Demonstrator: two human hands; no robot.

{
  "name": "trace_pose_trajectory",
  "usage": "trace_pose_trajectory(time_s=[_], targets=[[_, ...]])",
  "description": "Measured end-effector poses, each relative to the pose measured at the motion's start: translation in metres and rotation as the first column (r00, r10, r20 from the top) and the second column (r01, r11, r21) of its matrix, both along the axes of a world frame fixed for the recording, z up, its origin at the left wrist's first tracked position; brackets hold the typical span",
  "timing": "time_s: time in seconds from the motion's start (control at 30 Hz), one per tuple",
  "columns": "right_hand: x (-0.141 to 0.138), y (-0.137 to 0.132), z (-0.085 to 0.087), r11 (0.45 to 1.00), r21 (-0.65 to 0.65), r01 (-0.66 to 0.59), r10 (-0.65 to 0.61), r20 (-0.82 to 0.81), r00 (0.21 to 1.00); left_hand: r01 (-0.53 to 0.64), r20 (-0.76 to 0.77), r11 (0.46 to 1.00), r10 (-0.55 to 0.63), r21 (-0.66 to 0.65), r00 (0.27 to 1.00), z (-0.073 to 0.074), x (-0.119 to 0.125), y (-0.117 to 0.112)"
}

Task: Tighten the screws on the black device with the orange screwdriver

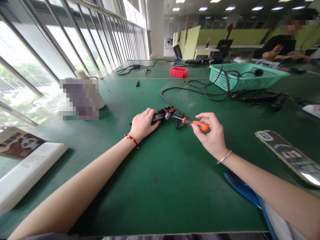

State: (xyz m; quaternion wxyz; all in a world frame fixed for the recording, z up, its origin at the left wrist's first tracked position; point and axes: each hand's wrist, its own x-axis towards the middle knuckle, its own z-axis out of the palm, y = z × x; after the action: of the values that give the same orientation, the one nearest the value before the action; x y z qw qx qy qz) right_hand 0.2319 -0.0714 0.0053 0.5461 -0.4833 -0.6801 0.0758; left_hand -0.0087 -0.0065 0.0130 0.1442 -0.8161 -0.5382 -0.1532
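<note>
Past forearms (pixel 82 186) at frame bottom, gripping black device (pixel 157 118) with left hand (pixel 141 124) and orange screwdriver (pixel 201 125) with right hand (pixel 212 134) mid-frame, apparently midway through screwing, with parts (pixel 168 113) exposed.

Left hand (pixel 143 125) grips a black device (pixel 163 114); right hand (pixel 212 136) holds a screwdriver (pixel 188 121) (orange-and-grey handle), tip at the device.

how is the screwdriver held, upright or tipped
Tipped: the screwdriver slants nearly flat in the right hand, its shaft pointing toward the black device.
</note>
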Motion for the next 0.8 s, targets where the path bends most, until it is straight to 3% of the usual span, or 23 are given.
trace_pose_trajectory(time_s=[0.1,0.3,0.37,0.5,0.7,0.8], targets=[[-0.0004,-0.001,-0.0006,0.996,-0.09,-0.01,0.01,0.001,1.0,-0.003,0.006,1.0,0.003,-0.013,1.0,0.0003,0.0,-0.0001],[-0.0003,0.0015,0.0017,0.993,0.116,0.014,-0.009,-0.049,0.999,-0.004,0.013,1.0,0.004,-0.027,1.0,0.0016,0.0004,-0.001],[-0.0002,0.0012,0.0019,0.995,0.1,0.009,-0.004,-0.051,0.999,-0.003,0.014,1.0,0.003,-0.025,1.0,0.0018,0.0005,-0.0016],[-0.001,-0.0011,0.0019,0.999,-0.049,-0.007,0.005,-0.041,0.999,-0.001,0.014,1.0,0.001,-0.016,1.0,0.0018,0.0004,-0.0022],[-0.001,-0.0009,0.0036,0.993,0.118,0.007,-0.001,-0.049,0.999,0.039,0.024,0.999,-0.039,-0.016,0.999,0.0003,-0.004,0.0024],[-0.0006,-0.0016,0.0035,0.998,0.057,0.007,-0.005,-0.039,0.999,0.085,0.023,0.996,-0.085,-0.006,0.996,-0.0007,-0.0067,0.0056]])
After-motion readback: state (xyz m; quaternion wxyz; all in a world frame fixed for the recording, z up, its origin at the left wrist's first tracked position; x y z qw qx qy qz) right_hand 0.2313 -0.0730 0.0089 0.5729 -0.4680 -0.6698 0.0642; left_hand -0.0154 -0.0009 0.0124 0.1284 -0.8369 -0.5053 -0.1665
